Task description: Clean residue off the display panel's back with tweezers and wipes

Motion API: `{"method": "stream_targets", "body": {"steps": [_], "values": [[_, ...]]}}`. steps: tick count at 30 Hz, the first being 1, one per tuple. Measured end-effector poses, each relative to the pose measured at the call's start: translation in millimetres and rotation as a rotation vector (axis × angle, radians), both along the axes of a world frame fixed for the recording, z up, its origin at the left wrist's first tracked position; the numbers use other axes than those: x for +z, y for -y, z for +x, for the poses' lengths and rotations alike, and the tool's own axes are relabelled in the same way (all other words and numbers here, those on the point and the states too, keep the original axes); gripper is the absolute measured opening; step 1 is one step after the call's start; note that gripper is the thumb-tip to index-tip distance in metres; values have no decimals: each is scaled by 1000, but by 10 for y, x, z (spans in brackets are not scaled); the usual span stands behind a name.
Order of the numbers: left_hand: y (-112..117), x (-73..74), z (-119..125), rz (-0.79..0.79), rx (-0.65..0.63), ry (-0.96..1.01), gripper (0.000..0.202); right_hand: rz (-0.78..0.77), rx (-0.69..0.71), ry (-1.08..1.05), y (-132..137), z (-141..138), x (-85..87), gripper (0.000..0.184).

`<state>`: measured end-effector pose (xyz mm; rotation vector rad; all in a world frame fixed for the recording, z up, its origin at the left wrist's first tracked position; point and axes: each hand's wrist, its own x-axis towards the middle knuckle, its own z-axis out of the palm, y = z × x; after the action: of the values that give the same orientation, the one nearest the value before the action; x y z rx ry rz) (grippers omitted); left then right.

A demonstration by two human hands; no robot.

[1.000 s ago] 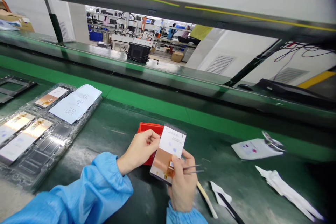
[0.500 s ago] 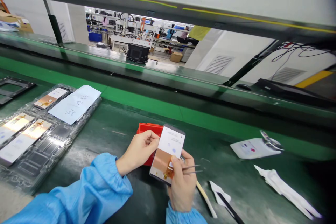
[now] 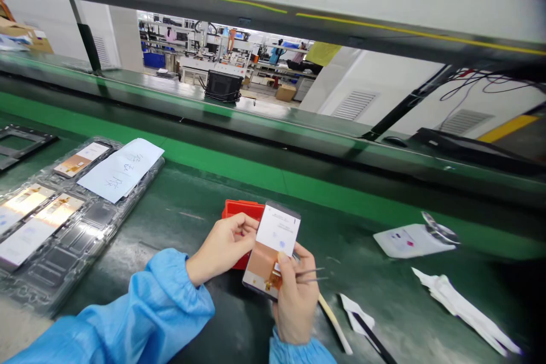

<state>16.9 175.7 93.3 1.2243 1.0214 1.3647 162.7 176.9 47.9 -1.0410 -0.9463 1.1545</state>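
My right hand (image 3: 296, 290) grips a phone screen panel (image 3: 273, 250) with its back face up. That face is white at the far end and copper-coloured at the near end, with a small flex cable under my thumb. Metal tweezers (image 3: 313, 274) also stick out to the right from this hand. My left hand (image 3: 226, 247) is at the panel's left edge, fingers curled and thumb close to the index finger. Whatever lies between its fingertips is too small to make out. Partly hidden behind the panel and left hand is a red box (image 3: 242, 209).
At left, a clear plastic tray (image 3: 98, 239) carries several similar panels and a handwritten paper sheet (image 3: 123, 169). A white bottle with a metal top (image 3: 412, 240), a crumpled white cloth (image 3: 460, 307) and a black-handled tool (image 3: 373, 335) lie at right. A shelf (image 3: 273, 3) crosses overhead.
The left thumb and index finger have parted slightly at the panel's left edge. The panel and tweezers stay in the right hand, almost unmoved.
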Motion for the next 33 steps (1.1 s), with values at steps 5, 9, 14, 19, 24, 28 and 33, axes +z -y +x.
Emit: {"method": "stream_targets", "body": {"steps": [5, 9, 14, 19, 24, 28, 33], "values": [[-45, -63, -3, 0, 39, -22, 9, 2, 9, -18, 1, -12, -27, 49], [-56, -57, 12, 4, 49, -31, 12, 5, -1, -37, -16, 7, -50, 49], [-26, -12, 24, 9, -8, -10, 11, 7, -36, -35, -27, 25, -51, 50], [-46, -27, 19, -12, 32, -14, 8, 12, -16, -7, -1, 0, -35, 47], [-32, -5, 29, 2, 14, -17, 10, 16, -37, -1, 2, 7, -22, 49], [-37, -23, 28, 4, 20, -27, 9, 15, -32, -20, 4, -2, -30, 48], [-67, -57, 23, -11, 58, -34, 16, 4, -36, -10, 7, -21, -39, 49]]}}
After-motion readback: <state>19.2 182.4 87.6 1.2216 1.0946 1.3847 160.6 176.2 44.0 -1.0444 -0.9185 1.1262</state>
